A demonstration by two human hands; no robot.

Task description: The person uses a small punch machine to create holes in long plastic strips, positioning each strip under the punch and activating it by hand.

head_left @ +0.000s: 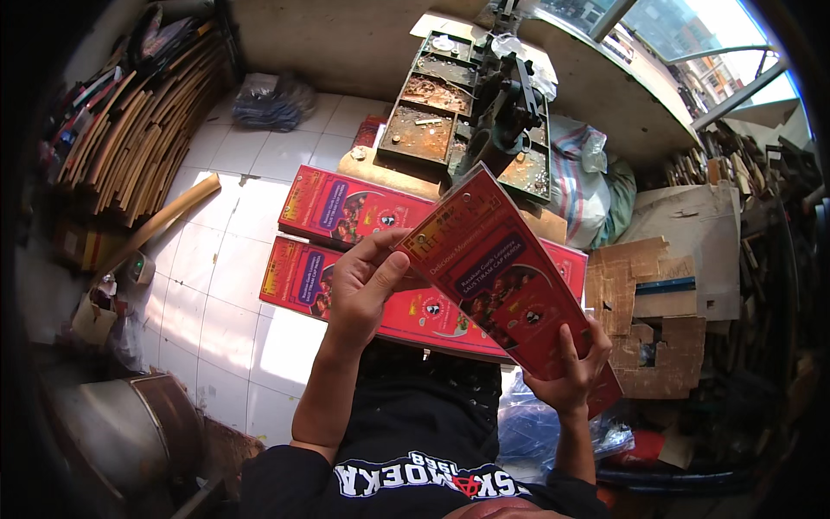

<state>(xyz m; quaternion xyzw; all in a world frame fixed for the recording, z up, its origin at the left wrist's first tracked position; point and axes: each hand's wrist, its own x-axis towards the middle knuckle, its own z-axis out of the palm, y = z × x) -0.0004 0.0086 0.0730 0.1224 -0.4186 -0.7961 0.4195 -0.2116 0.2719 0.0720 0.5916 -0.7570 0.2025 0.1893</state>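
A long red printed card [519, 298], with a dark blue panel and a food picture, is held tilted in front of me. Its upper left edge is between the thumb and fingers of my left hand [363, 281]. Lower down, my right hand [571, 368] grips the card's right side, fingers spread over its front. Whether it is one card or several together I cannot tell. Beneath it lie two stacks of matching red cards, a farther stack [316, 203] and a nearer stack [290, 272], both partly covered by my hands and the held card.
Beyond the stacks stands a dark metal hand press [510, 112] beside a compartment tray [421, 130] with small bits. Leaning boards [143, 130] fill the left wall. Cut cardboard [679, 355] lies at right, a striped sack [575, 164] behind. A metal drum [130, 424] sits lower left.
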